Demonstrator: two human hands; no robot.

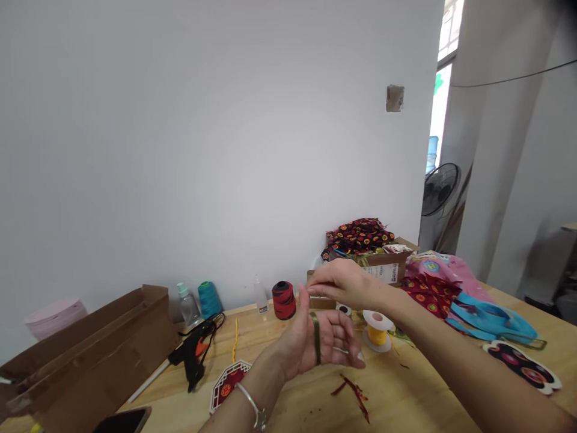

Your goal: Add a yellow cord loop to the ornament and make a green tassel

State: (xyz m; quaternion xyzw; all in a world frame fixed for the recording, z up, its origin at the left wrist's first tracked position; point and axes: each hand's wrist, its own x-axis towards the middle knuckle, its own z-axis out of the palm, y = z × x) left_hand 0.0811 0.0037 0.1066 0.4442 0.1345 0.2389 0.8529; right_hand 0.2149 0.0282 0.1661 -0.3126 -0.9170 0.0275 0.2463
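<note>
My left hand (315, 343) is palm up with its fingers loosely curled, and an olive-green ribbon (317, 343) runs across the palm, looped about the hand. Just above it, my right hand (345, 282) is closed in a pinch, fingertips beside the left thumb. Whatever the pinch holds is hidden. Beyond the hands stands a white spool of yellow ribbon (377, 334). Thin patterned fabric scraps (355, 397) lie on the table below my left fingers. Close to my left wrist is an octagonal red patterned piece with a pale frame (228, 382).
At left are a long cardboard box (99, 349) and a black glue gun (193, 355). Along the wall stand a teal thread cone (210, 299), a clear bottle (260, 297) and a red-black thread cone (283, 300). Fabric fills a box (383, 267) at right, near blue straps (493, 319).
</note>
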